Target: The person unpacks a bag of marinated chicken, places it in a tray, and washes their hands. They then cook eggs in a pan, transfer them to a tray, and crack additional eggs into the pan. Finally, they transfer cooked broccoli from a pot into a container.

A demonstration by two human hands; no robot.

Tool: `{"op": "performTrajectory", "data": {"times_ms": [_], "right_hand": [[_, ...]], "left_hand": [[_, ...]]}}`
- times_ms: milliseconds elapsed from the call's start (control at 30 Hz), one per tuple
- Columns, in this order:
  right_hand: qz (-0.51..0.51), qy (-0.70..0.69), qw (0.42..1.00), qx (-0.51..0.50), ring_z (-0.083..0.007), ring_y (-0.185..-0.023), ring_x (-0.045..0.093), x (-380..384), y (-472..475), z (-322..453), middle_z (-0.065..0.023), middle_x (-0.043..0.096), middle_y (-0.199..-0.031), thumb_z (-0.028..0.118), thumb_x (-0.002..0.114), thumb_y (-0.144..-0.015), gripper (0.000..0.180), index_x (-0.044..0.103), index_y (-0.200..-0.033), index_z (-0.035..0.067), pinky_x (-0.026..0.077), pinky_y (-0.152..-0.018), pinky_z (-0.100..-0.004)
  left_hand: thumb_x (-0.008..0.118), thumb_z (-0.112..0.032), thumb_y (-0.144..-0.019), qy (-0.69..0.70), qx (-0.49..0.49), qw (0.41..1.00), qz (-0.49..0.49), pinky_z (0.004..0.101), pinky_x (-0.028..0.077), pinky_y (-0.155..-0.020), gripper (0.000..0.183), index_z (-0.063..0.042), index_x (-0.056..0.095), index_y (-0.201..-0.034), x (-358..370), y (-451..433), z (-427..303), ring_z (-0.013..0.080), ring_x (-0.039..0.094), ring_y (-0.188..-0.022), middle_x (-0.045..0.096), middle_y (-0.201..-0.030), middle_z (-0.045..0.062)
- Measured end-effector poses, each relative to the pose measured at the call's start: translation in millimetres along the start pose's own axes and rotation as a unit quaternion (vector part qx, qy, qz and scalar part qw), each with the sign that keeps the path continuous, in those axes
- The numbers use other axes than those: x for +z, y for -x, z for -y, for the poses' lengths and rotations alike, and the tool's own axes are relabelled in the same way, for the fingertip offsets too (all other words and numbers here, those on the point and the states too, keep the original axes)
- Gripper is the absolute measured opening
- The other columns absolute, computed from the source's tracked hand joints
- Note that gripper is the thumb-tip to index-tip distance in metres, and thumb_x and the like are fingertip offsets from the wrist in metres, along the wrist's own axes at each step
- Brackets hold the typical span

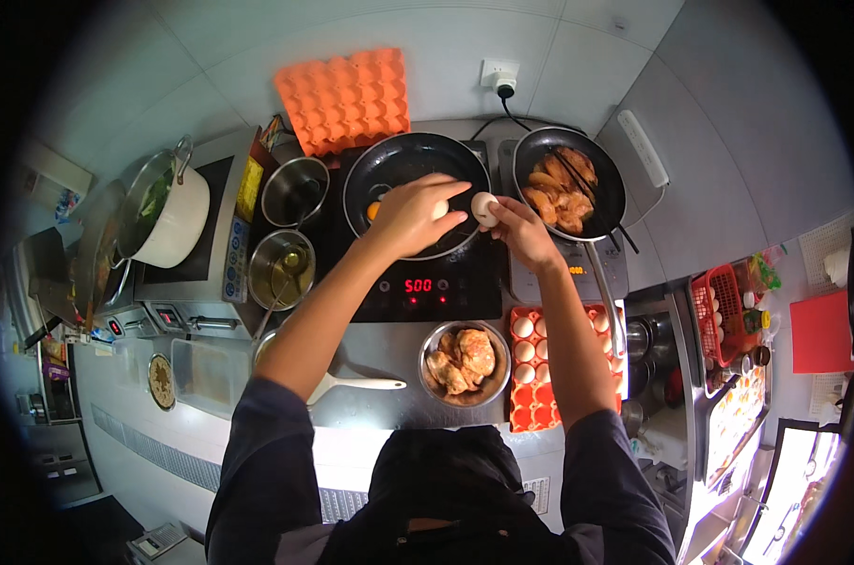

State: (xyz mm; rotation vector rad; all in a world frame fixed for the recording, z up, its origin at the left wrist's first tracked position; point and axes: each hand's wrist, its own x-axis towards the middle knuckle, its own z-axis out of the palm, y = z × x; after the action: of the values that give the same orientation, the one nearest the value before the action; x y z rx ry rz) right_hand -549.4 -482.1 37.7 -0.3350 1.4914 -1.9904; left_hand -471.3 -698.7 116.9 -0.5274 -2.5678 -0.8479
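Over a black frying pan on an induction cooker, my left hand is curled around a pale egg. An egg yolk shows in the pan's left part, partly behind that hand. My right hand grips another egg, which has a dark mark like a crack, at the pan's right edge. Right of it, a second frying pan holds browned meat pieces with black chopsticks lying across them. Below my right forearm is an orange egg tray with several eggs.
A steel bowl of raw-looking marinated meat stands on the near counter. Two steel pots are left of the cooker, one with oil and a ladle. A white pot with greens is further left. An empty orange egg tray leans at the wall.
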Motion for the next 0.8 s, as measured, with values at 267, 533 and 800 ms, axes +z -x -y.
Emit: {"op": "performTrajectory", "data": {"times_ms": [267, 533, 800], "right_hand": [[-0.001, 0.207, 0.978, -0.037, -0.0098, -0.078, 0.058, 19, -54, 23, -0.0036, 0.067, -0.092, 0.039, 0.065, -0.095, 0.046, 0.066, -0.114, -0.003, 0.047, -0.07, -0.0251], [-0.134, 0.32, 0.932, -0.105, -0.0154, -0.09, 0.064, 23, -67, -1, -0.0096, 0.07, -0.099, 0.014, 0.071, -0.082, 0.041, 0.064, -0.118, -0.005, 0.051, -0.084, -0.0297], [-0.227, 0.331, 0.912, -0.084, -0.0221, -0.089, 0.071, 21, -72, -10, -0.0148, 0.074, -0.096, 0.03, 0.078, -0.07, 0.054, 0.07, -0.114, 0.0, 0.054, -0.082, -0.0326]], "left_hand": [[0.072, -0.027, -0.079, -0.052, -0.022, 0.989, 0.135, 0.0419, 0.055, -0.079, 0.033, -0.009, 0.072, -0.106, 4, -43, 55, 0.0335, 0.068, -0.092, 0.072, -0.097, 0.014], [0.072, -0.027, -0.075, -0.08, -0.072, 0.991, 0.074, 0.0437, 0.055, -0.072, 0.03, -0.005, 0.071, -0.095, 29, -44, 59, 0.0342, 0.069, -0.082, 0.071, -0.087, 0.016], [0.081, -0.025, -0.068, -0.073, -0.139, 0.986, 0.058, 0.0419, 0.055, -0.077, 0.044, -0.006, 0.072, -0.106, 54, -45, 59, 0.0336, 0.069, -0.089, 0.072, -0.097, 0.016]]}}
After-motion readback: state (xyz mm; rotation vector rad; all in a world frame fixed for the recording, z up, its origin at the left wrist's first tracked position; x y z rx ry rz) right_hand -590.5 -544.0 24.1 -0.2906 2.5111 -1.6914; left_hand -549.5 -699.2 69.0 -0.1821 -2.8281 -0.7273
